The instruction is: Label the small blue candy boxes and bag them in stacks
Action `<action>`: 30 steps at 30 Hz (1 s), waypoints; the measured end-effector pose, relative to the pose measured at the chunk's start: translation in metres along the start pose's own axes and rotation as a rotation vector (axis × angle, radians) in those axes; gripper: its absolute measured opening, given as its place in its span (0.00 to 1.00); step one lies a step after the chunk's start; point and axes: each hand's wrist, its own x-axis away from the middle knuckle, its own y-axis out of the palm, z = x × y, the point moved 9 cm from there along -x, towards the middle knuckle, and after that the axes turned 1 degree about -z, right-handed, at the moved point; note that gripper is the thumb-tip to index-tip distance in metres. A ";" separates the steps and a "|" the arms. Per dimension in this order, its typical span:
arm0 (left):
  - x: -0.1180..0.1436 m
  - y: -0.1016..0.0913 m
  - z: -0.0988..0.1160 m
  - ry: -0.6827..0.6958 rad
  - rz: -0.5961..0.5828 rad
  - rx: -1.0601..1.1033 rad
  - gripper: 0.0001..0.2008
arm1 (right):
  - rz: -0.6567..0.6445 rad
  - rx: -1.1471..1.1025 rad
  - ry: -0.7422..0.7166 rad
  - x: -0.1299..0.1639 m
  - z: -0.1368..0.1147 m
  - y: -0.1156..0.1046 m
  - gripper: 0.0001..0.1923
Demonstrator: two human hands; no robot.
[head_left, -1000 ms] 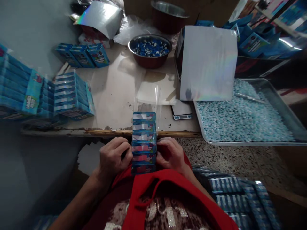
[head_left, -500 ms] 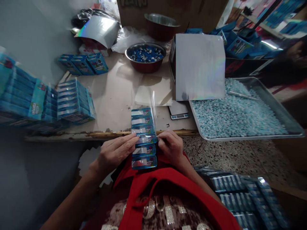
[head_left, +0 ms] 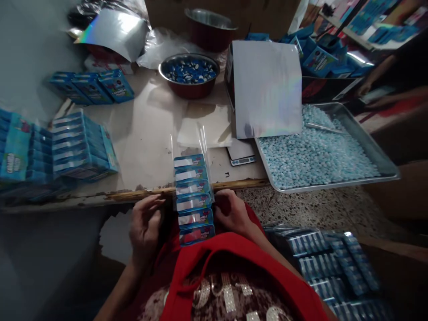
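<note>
At our lap, row of small blue boxes in a clear plastic sleeve (head_left: 193, 196) leans on the worktop (head_left: 147, 133) edge. Right hand (head_left: 230, 213) grips its side; left hand (head_left: 144, 225) open, off it. One-sided hold: row could buckle, boxes slip out.

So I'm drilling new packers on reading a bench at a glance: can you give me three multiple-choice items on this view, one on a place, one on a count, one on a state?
1. Where is the tray of pale blue sweets?
A. right of the small scale
B. left of the boxes
C. on the floor

2. How many small boxes show in the row of boxes inside the clear sleeve?
A. three
B. six
C. ten

3. How is the left hand?
A. open beside the row
B. closed on a bowl
C. out of view

Answers: 1 A, the tray sits just right of the scale. 2 B, six labels count down the row. 3 A, its fingers are spread, while the right hand grips the row.
</note>
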 end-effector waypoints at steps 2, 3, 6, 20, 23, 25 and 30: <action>0.005 0.020 -0.025 -0.196 -0.108 0.209 0.24 | 0.001 -0.003 0.002 0.001 0.001 0.003 0.15; 0.007 0.030 -0.030 -0.262 -0.151 0.285 0.27 | 0.014 0.013 -0.027 0.000 -0.002 0.004 0.15; 0.011 0.053 -0.024 -0.349 -0.228 0.388 0.31 | 0.081 0.085 -0.132 0.000 -0.012 0.003 0.13; 0.043 0.059 -0.001 -0.745 -0.331 0.699 0.34 | 0.035 0.051 -0.184 0.005 -0.023 -0.008 0.14; 0.048 0.059 0.004 -0.698 -0.430 0.709 0.34 | -0.035 0.027 -0.179 0.010 -0.024 -0.009 0.14; 0.050 0.058 0.005 -0.661 -0.462 0.683 0.34 | -0.085 0.048 -0.182 0.015 -0.022 -0.007 0.13; 0.051 0.051 -0.014 -0.690 -0.396 0.595 0.39 | -0.252 0.073 -0.188 0.034 -0.011 -0.004 0.13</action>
